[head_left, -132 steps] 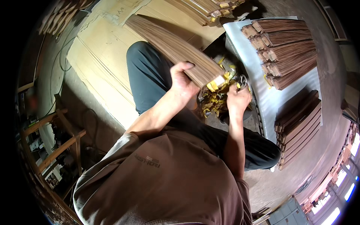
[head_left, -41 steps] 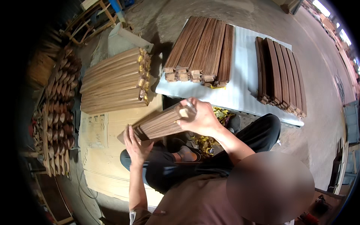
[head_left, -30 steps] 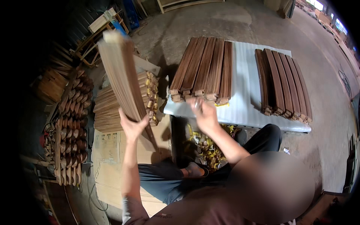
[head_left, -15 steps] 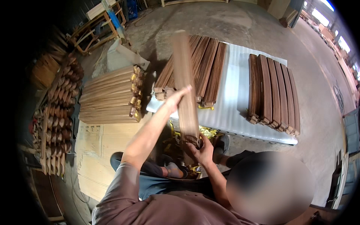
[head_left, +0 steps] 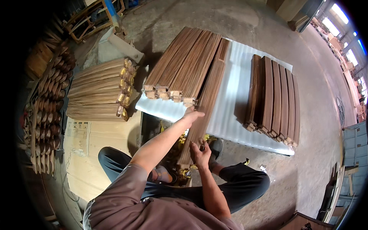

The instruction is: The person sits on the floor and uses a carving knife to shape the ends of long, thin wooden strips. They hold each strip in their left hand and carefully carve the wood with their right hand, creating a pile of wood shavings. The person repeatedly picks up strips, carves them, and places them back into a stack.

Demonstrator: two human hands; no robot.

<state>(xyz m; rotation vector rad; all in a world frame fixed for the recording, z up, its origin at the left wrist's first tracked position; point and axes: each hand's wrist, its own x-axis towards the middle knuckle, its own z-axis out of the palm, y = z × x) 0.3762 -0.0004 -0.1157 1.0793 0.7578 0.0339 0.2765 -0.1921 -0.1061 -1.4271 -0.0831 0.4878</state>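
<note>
Head view | white sheet (head_left: 234,96) on floor carries two rows of wood-strip bundles | long wood bundle (head_left: 205,103) lies slanted off sheet's near edge | left hand (head_left: 193,114) flat on its upper part, fingers extended | right hand (head_left: 200,153) closed around its lower end.

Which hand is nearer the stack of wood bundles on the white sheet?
Left. The left hand is beside the stack, pressing the long bundle; the right hand holds its near end.
</note>
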